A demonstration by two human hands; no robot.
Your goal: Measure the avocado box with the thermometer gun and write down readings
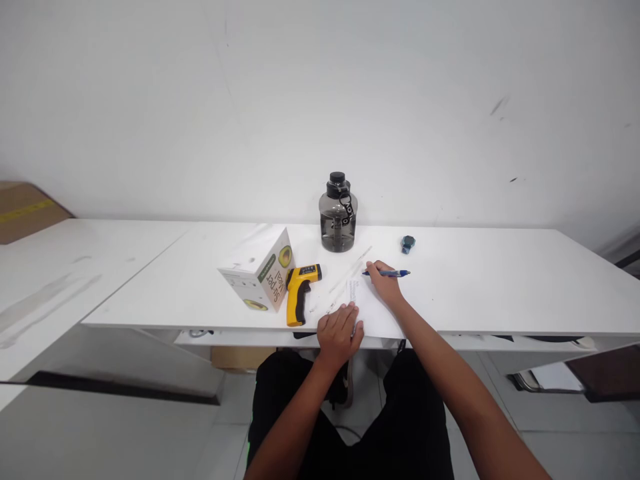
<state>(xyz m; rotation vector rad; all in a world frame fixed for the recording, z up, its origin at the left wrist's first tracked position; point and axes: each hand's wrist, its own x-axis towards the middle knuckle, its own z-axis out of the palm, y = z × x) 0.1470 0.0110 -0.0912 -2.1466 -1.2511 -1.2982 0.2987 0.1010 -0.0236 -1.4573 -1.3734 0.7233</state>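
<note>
My right hand [385, 283] pinches a blue pen [395, 273], its tip down by the top of a white sheet of paper [373, 312]. Small lines of writing show along the sheet's left side. Flat at the lower left edge of the paper lies my left hand [341, 333], fingers stretched out and holding nothing. Just left of that hand, a yellow and black infrared thermometer [299, 297] rests on its side on the white desk [475, 287].
A white box [260, 270] with avocado pictures stands left of the thermometer. Behind the paper is a dark see-through water bottle [339, 217], part filled. A small blue-black watch-like object [408, 244] lies right of it. A cardboard box [27, 210] sits far left.
</note>
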